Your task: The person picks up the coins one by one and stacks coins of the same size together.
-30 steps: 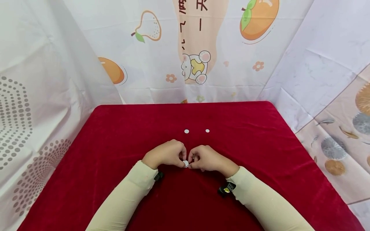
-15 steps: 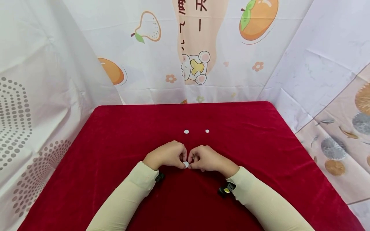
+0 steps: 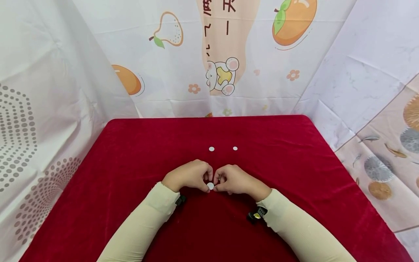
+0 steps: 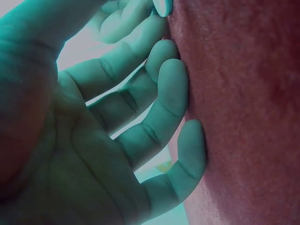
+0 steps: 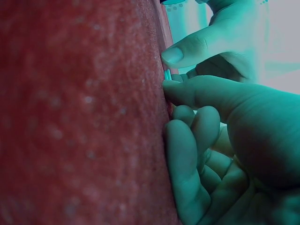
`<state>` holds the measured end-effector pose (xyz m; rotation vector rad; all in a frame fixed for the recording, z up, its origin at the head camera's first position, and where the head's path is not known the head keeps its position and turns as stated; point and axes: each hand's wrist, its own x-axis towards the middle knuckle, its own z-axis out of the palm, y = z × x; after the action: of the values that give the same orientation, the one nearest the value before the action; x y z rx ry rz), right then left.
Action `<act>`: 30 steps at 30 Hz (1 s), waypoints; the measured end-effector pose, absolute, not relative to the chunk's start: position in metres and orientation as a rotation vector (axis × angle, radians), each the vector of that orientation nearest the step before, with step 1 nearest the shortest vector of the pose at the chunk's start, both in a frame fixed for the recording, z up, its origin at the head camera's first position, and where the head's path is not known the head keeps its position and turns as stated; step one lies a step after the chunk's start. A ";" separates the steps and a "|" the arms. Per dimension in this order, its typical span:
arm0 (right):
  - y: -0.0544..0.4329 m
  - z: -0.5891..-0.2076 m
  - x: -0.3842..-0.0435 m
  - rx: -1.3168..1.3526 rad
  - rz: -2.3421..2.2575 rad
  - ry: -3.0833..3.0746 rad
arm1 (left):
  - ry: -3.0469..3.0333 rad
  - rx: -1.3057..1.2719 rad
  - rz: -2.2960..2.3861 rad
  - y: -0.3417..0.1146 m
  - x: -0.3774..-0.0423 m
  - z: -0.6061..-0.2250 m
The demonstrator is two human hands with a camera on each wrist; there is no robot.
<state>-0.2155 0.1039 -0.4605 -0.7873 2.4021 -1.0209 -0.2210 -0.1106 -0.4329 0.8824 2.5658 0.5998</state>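
A small white disc (image 3: pixel 210 186) lies flat on the red cloth between my two hands. My left hand (image 3: pixel 193 175) is at its left, fingers bent and fingertips down at the cloth; the thumb tip is close beside the disc. From the right, my right hand (image 3: pixel 236 179) comes up to it with bent fingers, thumb tip at the disc's edge. In the right wrist view the disc (image 5: pixel 167 74) stands out as a thin pale rim between both thumbs. Only part of the disc (image 4: pixel 162 6) shows in the left wrist view. Whether either thumb touches it is unclear.
Farther back on the red-covered table (image 3: pixel 157 138) lie a white disc (image 3: pixel 211 149) and a slightly smaller white disc (image 3: pixel 235 148), apart from each other. Printed white curtains (image 3: pixel 183 72) hang behind the table and along both sides.
The left thumb has drawn slightly back from the disc, and more of its round face now shows. The right hand and the two far discs have stayed in place.
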 end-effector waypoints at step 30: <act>0.106 -0.457 -0.215 -0.865 -1.014 2.322 | 2.503 0.622 0.588 -0.148 -0.231 -0.427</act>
<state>-0.2151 0.1060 -0.4572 -0.8648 2.3217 -1.0140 -0.2310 -0.1484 -0.4267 0.6225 2.5032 0.5877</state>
